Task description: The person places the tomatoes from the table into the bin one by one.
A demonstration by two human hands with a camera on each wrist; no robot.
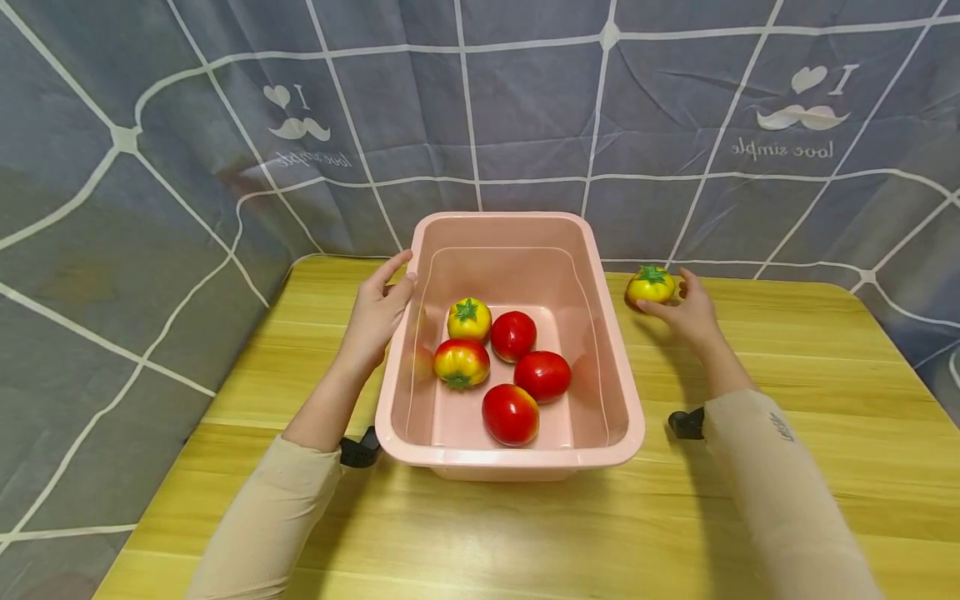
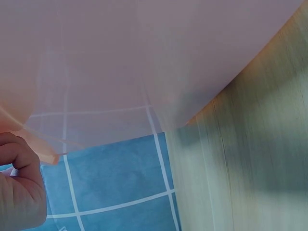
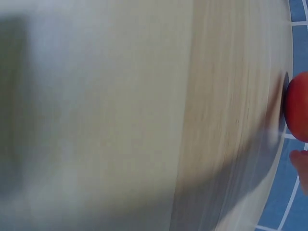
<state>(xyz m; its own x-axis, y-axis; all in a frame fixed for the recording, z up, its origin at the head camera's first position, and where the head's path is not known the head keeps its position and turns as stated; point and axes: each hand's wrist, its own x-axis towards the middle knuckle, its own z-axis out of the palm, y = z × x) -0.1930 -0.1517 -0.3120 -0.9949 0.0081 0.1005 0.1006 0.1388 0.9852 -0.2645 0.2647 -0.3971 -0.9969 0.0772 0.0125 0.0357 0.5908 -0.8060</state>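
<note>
A pink plastic basin (image 1: 508, 457) stands on the table with several red and yellow toy tomatoes (image 1: 513, 336) inside. My left hand (image 1: 377, 315) holds its left rim near the far corner; in the left wrist view, curled fingers (image 2: 19, 159) show beside the basin's wall (image 2: 96, 62). On the table to the right of the basin sits another tomato (image 1: 651, 285), yellow on top with a green calyx. Around its near right side is my right hand (image 1: 688, 313), thumb and fingers spread. The right wrist view shows this tomato's red side (image 3: 298, 107), with a small gap to a fingertip (image 3: 297, 159).
The wooden table (image 1: 810, 400) runs out on both sides of the basin. Behind it hangs a grey-blue curtain (image 1: 532, 108) with white lines, meeting the table's back edge close to the lone tomato.
</note>
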